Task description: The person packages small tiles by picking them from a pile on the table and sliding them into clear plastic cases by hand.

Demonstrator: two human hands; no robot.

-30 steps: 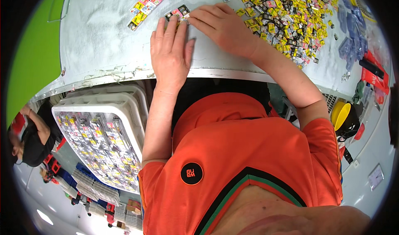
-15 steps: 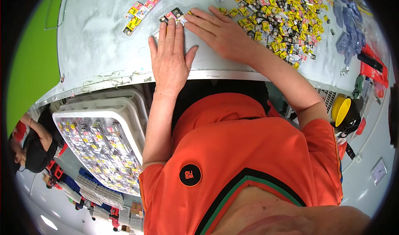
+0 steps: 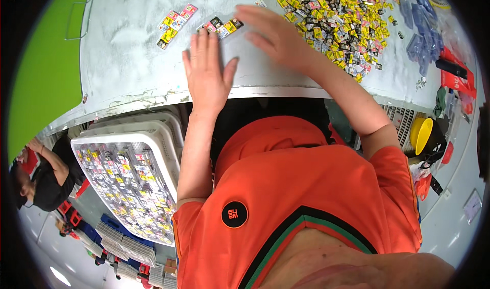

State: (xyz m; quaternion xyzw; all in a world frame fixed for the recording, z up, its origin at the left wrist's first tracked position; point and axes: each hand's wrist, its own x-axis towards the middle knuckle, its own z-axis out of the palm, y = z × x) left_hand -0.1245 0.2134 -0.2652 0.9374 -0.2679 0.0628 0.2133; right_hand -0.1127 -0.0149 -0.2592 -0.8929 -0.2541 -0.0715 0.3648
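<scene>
My left hand (image 3: pixel 206 77) lies flat on the white table (image 3: pixel 127 59), fingers stretched away from me and thumb apart. Its fingertips touch or partly cover the near left side of a small cluster of printed tiles (image 3: pixel 223 29) in pink, black, yellow and white. To the right hovers my right hand (image 3: pixel 280 44), slightly blurred, its fingers extended and nothing visible in them. Its fingertips are a little apart from the cluster's right end. Farther left sits a second cluster of similar tiles (image 3: pixel 176 26), set edge to edge in a slanting shape.
A large heap of loose small tiles (image 3: pixel 342 28) spreads over the table's right side. Beyond it lie clear bluish plastic pieces (image 3: pixel 421 44) and a red bag (image 3: pixel 457 79). Below the table's left edge stand stacked white trays (image 3: pixel 161 151) filled with packed tiles. Another person (image 3: pixel 53 171) is at far left.
My right hand has lifted off the cluster and drawn slightly right, uncovering its yellow and black right end. The left hand has slid a little nearer to me.
</scene>
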